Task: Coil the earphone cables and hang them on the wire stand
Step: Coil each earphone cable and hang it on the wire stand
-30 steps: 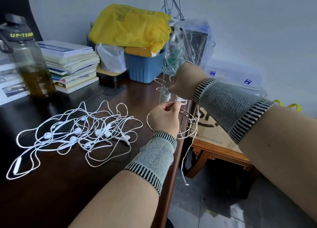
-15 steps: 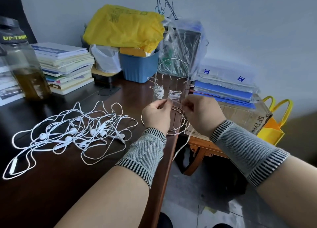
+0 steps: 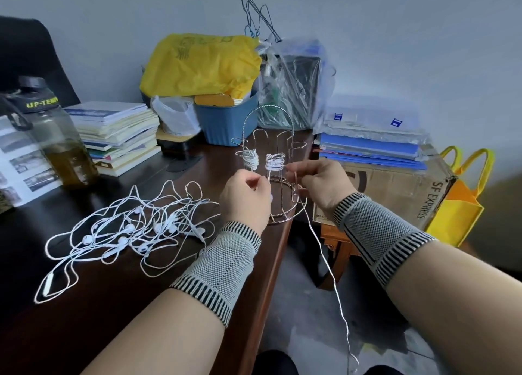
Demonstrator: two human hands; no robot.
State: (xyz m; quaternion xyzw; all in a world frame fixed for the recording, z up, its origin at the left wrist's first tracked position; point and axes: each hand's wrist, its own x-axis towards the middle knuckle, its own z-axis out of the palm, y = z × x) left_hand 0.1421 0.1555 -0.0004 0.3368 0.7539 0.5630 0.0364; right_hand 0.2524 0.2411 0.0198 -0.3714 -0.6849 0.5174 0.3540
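A wire stand [image 3: 284, 205] with hooks stands at the dark desk's right edge. Two coiled white earphone cables hang on it: one coil [image 3: 250, 160] on the left hook, a second coil [image 3: 274, 162] beside it. My right hand [image 3: 319, 184] pinches a white cable [image 3: 324, 261] just right of the second coil; its loose end trails down past the desk edge to the floor. My left hand [image 3: 245, 199] is curled in front of the stand's base, fingertips near the coil; what it holds is hidden. A tangle of loose white earphones [image 3: 127, 230] lies on the desk to the left.
Behind the stand are a blue bin [image 3: 226, 123] under a yellow bag [image 3: 197, 64], a book stack [image 3: 118, 134], and a bottle [image 3: 59, 148] at the left. A cardboard box [image 3: 395, 194] with folders and a yellow tote [image 3: 463, 205] stand right of the desk edge [image 3: 279, 247].
My right hand came down from above the stand to beside the second coil, still drawing the cable. My left hand stayed at the stand's front. The view shifted slightly.
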